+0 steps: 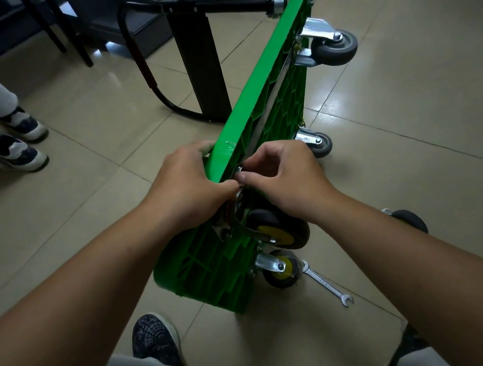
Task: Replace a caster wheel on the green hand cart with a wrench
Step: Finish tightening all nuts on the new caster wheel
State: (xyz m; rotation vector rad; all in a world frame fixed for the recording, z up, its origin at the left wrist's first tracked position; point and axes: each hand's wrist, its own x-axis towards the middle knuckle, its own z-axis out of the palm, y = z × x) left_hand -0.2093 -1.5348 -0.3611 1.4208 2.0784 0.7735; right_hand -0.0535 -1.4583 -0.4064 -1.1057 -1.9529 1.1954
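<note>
Though beside the yellow caster (281, 268), wrench (325, 283) on floor (412, 127).

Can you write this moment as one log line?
green hand cart: on its side, on floor | left hand: grips cart edge | right hand: pinches caster mount | wrench: lying on floor, untouched

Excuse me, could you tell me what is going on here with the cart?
A person has the green cart tipped on its side on the floor. Their left hand grips its edge while the right hand pinches at the mount of the near caster. The wrench lies untouched beside it.
</note>
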